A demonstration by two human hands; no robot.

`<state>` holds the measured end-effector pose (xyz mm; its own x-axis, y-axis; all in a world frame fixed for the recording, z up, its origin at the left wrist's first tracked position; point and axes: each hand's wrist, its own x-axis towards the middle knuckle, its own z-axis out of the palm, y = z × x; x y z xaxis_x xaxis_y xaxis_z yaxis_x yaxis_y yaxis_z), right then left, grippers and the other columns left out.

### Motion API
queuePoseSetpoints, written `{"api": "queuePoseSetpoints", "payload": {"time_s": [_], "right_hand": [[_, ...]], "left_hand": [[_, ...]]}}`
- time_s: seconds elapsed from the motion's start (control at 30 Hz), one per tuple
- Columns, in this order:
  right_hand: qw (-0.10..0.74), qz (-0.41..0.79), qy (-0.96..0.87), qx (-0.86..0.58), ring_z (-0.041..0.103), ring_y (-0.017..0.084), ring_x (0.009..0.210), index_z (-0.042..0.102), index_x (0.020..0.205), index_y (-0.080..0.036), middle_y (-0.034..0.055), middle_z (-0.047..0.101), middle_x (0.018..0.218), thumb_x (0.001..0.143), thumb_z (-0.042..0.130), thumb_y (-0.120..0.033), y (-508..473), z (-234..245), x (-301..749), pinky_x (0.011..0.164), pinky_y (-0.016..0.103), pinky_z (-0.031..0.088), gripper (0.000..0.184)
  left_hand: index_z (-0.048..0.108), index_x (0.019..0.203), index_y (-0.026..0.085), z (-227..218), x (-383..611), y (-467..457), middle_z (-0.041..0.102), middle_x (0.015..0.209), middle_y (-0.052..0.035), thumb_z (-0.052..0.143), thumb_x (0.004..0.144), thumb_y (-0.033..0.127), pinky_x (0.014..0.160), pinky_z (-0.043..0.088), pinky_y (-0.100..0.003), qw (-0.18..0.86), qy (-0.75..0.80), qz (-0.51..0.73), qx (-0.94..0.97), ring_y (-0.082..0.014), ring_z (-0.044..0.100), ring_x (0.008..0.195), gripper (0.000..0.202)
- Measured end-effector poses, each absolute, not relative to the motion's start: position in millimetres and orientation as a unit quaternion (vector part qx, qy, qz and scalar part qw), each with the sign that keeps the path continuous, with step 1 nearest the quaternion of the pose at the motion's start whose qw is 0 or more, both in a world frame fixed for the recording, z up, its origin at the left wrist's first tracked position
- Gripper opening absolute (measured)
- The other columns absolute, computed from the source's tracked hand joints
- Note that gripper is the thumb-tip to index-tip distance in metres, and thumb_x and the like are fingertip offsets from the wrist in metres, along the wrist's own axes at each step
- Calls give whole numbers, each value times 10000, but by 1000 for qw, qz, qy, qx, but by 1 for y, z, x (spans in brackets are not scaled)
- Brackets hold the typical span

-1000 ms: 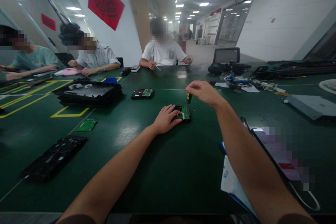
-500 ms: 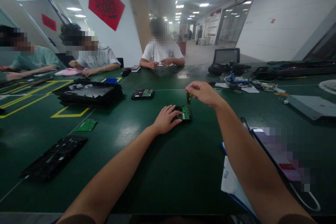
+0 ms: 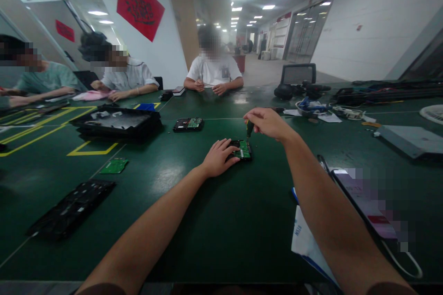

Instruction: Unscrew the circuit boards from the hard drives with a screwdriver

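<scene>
A small black unit with a green circuit board [image 3: 243, 150] lies on the green table [image 3: 214, 221] in front of me. My left hand [image 3: 217, 156] rests flat on its left side and steadies it. My right hand [image 3: 266, 122] is closed around the handle of a small screwdriver [image 3: 248, 129] with a dark and yellow grip, held upright with its tip down on the far right corner of the board.
A second unit [image 3: 188, 123] lies further back. A black tray [image 3: 116, 122] stands at the left, with a loose green board [image 3: 114, 165] and a black panel [image 3: 71, 208] nearer. A phone [image 3: 363, 198] and papers [image 3: 306, 239] lie at my right. Three people sit across the table.
My hands have hardly moved; the right hand has turned slightly on the screwdriver. The person opposite has brought both hands together on the table.
</scene>
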<state>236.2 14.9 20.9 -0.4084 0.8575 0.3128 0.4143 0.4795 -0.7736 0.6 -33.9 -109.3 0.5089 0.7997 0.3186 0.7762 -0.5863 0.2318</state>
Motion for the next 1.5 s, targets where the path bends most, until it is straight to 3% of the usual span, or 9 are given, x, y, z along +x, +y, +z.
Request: {"api": "queuePoseSetpoints", "payload": {"time_s": [0.17,0.37,0.63,0.8,0.97,1.13,1.33,1.5], "right_hand": [[367,252,-781,-438,580,146,628,700,828,-182,59,711,774,904,657,-409,17,21,239,577,288,448,244],[367,301,-776,-416,556,105,543,679,893,-181,82,758,933,959,596,-426,15,21,235,498,264,433,267],[356,322,-767,-426,602,151,574,711,959,-203,48,680,702,965,562,-349,17,19,236,523,294,447,209],[370,272,-773,-437,583,139,592,680,817,-195,55,703,762,899,664,-341,16,21,237,561,302,444,168],[368,326,-767,-413,563,113,548,657,883,-199,70,742,900,949,616,-361,11,24,233,508,285,431,179],[356,350,-769,-398,609,154,583,699,959,-199,60,686,763,975,568,-338,10,23,232,519,304,456,192],[369,274,-779,-427,583,131,588,692,854,-187,42,687,771,906,665,-359,16,21,236,568,299,445,182],[367,291,-779,-417,563,109,534,669,880,-187,50,710,828,943,618,-350,14,21,235,547,295,439,182]], "left_hand": [[603,1357,300,-109,0,-34,397,1622,-81,483,999,595,1240,246,-574,29,453,199,869,-315,304,1530,480],[602,1362,295,-109,1,-34,402,1618,-89,481,998,597,1238,251,-571,31,454,197,868,-315,301,1531,488],[606,1357,301,-109,1,-34,404,1617,-81,495,994,592,1240,250,-572,30,455,200,867,-316,311,1527,477],[604,1361,303,-110,0,-34,397,1621,-87,484,997,599,1240,249,-567,27,454,199,868,-318,305,1530,484],[602,1361,306,-110,0,-34,394,1623,-84,490,996,595,1239,246,-573,30,454,200,868,-316,304,1530,479],[603,1358,303,-108,1,-35,397,1621,-82,496,997,586,1237,250,-577,29,457,197,867,-317,306,1529,472],[606,1357,293,-108,1,-35,399,1619,-92,486,1002,587,1235,256,-576,26,451,199,869,-324,315,1524,477],[597,1373,297,-113,0,-33,402,1617,-93,474,1005,590,1235,255,-572,16,452,200,869,-325,311,1525,485]]}}
